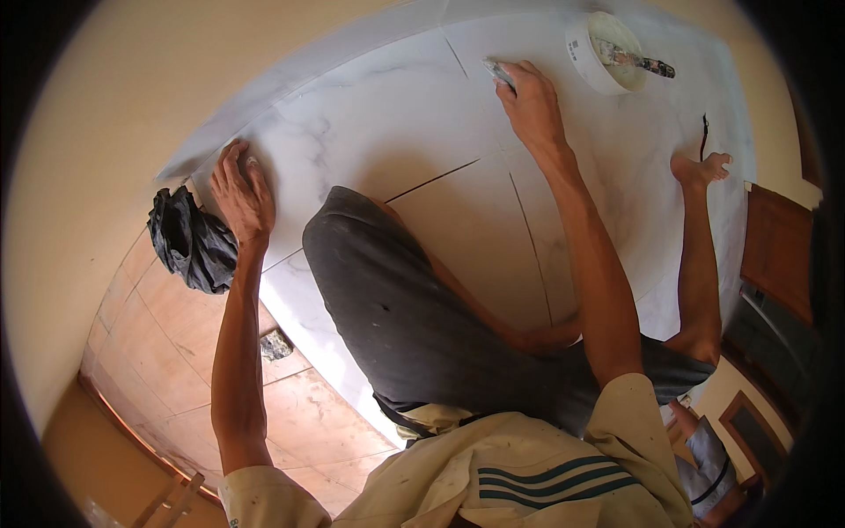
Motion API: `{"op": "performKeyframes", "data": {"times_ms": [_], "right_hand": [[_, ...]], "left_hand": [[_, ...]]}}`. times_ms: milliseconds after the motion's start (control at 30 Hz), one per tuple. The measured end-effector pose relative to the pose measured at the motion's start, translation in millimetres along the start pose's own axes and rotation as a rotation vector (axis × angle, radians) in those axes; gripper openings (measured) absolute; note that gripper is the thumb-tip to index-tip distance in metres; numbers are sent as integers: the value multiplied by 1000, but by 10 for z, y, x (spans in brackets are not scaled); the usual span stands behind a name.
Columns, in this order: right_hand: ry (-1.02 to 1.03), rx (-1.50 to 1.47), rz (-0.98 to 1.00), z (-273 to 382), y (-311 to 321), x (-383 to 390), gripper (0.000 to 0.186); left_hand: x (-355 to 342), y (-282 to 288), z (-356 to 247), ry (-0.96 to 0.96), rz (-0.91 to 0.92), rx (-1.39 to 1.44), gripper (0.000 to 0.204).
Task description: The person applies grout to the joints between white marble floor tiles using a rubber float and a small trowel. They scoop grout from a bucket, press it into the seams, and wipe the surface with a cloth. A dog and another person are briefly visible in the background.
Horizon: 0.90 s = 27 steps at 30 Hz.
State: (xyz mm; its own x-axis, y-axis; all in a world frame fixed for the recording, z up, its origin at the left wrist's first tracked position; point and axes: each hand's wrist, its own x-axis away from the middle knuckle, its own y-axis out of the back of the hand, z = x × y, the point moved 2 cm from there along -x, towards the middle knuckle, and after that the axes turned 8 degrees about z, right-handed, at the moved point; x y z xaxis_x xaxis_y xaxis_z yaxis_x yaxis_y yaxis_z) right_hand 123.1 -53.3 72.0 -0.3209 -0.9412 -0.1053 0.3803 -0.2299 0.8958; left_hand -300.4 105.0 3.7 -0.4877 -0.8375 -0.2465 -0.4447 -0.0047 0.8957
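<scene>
My right hand (532,106) is stretched far forward over the marbled white tiles (422,97). Its fingers are closed on a small flat grey piece (500,72) smeared with white, mostly hidden by the grip. The piece is near a joint line between tiles. To the left, my left hand (242,198) rests on the tiles with its fingers apart and holds nothing. White smears show on its fingertips. A crumpled black plastic bag (189,242) lies beside my left wrist. Some tile joints are dark lines, such as the joint (431,181) by my knee.
A white tub (588,60) stands at the far right, with a black-handled putty knife (650,65) across it. My bare foot (701,167) is on the tiles near a thin black strip (704,136). Reddish tiles (185,352) lie lower left. Another person (709,462) is at lower right.
</scene>
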Motion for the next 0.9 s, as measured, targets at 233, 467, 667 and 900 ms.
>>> {"op": "performKeyframes", "data": {"times_ms": [233,467,667,900], "right_hand": [[58,-162,123,809,-487,-74,26],[103,-53,289,938,-575,-128,28],[101,-4,80,366,-429,-397,29],[361,-96,383,209,38,-654,28]], "left_hand": [[89,100,69,37,5,-3,34],[82,45,53,54,22,24,35],[16,36,5,71,29,42,35],[26,37,-8,41,10,16,35]]}}
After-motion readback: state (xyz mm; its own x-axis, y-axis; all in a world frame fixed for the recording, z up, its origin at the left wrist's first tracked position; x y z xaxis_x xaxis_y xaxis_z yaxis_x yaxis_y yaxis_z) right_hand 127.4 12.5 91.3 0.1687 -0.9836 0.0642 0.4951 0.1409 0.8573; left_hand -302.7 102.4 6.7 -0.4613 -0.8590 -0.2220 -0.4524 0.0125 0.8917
